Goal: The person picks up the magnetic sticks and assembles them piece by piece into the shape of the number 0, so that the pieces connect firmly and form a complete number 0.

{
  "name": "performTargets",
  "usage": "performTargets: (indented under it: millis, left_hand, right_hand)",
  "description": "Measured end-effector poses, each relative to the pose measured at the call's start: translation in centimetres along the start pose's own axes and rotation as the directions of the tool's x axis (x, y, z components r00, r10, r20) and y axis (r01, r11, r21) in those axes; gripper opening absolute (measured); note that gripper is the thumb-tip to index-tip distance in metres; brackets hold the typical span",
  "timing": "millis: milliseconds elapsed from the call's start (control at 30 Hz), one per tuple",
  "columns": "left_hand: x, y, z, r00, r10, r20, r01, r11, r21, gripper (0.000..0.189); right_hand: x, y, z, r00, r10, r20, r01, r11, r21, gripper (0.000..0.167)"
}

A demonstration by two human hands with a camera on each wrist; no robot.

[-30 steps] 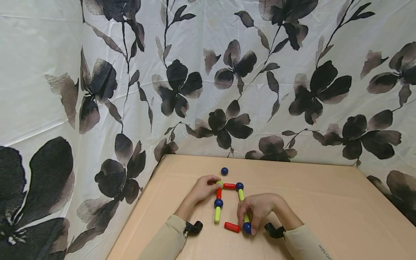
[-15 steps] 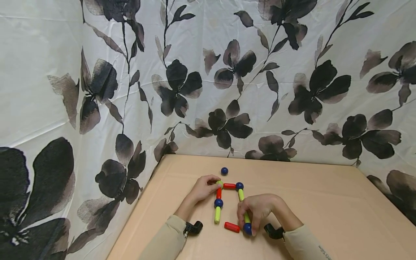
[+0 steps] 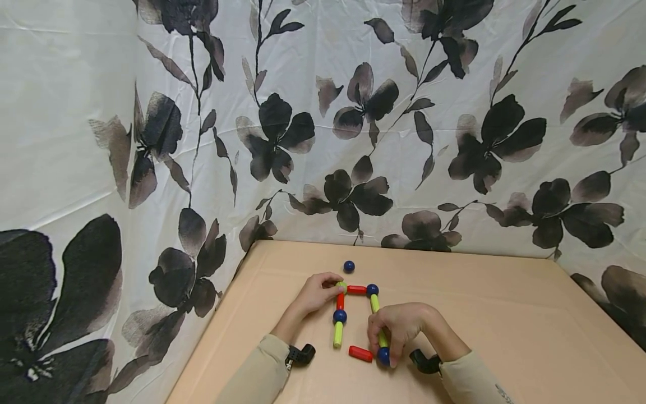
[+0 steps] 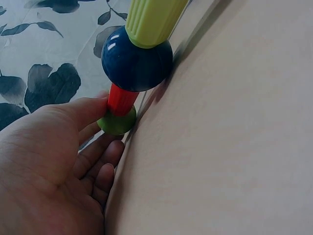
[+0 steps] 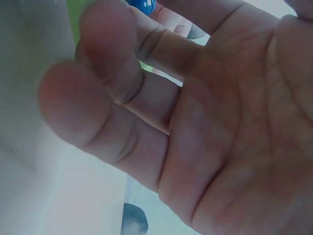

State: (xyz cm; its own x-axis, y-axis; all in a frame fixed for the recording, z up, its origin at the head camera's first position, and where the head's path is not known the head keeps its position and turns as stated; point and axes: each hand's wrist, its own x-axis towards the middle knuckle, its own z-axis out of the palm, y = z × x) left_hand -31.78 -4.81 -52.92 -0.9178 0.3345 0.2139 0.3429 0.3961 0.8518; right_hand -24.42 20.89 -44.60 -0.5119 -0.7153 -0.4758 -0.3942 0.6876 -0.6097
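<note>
In the head view my left hand [image 3: 317, 293] pinches a green ball [image 3: 342, 285] at the far left corner of a ball-and-rod frame. From that ball a red rod [image 3: 340, 302], a blue ball [image 3: 340, 316] and a yellow-green rod [image 3: 337, 335] run toward me. Another red rod [image 3: 357, 290] joins it to the far right blue ball [image 3: 372, 289]. A yellow-green piece [image 3: 374, 303] comes down from there, its middle hidden by my right hand [image 3: 407, 325]. That hand grips the near blue ball [image 3: 383, 356] between thumb and fingers. Beside this ball lies a red rod [image 3: 360, 353].
A single blue ball [image 3: 349, 266] sits beyond the frame on the tan table [image 3: 484, 314]. White floral cloth [image 3: 323, 151] hangs behind the table and at its left. Each wrist carries a black camera, such as the left wrist camera [image 3: 301, 354].
Both hands stay almost where they were. The near blue ball under the right hand shifts only very slightly; the frame keeps its shape.
</note>
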Motion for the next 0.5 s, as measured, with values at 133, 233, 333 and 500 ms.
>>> performTargets:
  millis: [133, 233, 333, 500]
  left_hand:
    - [0.01, 0.02, -0.01, 1.000, -0.005, -0.002, 0.004, 1.000, -0.004, 0.034]
    - [0.02, 0.05, -0.05, 1.000, -0.006, -0.003, 0.006, 1.000, -0.001, 0.035]
    - [0.02, 0.02, -0.06, 1.000, -0.001, -0.005, 0.001, 1.000, 0.004, 0.034]
    - [0.01, -0.01, -0.03, 1.000, -0.007, -0.002, 0.007, 1.000, -0.005, 0.033]
  right_hand:
    - [0.03, -0.17, 0.04, 1.000, 0.006, -0.007, -0.006, 1.000, -0.022, 0.031]
    - [0.06, -0.37, 0.13, 1.000, 0.016, -0.017, -0.016, 0.999, -0.047, 0.032]
    - [0.11, -0.57, 0.26, 0.999, 0.030, -0.027, -0.032, 0.998, -0.051, 0.033]
    - [0.18, -0.71, 0.37, 0.998, 0.041, -0.039, -0.043, 0.998, -0.039, 0.036]
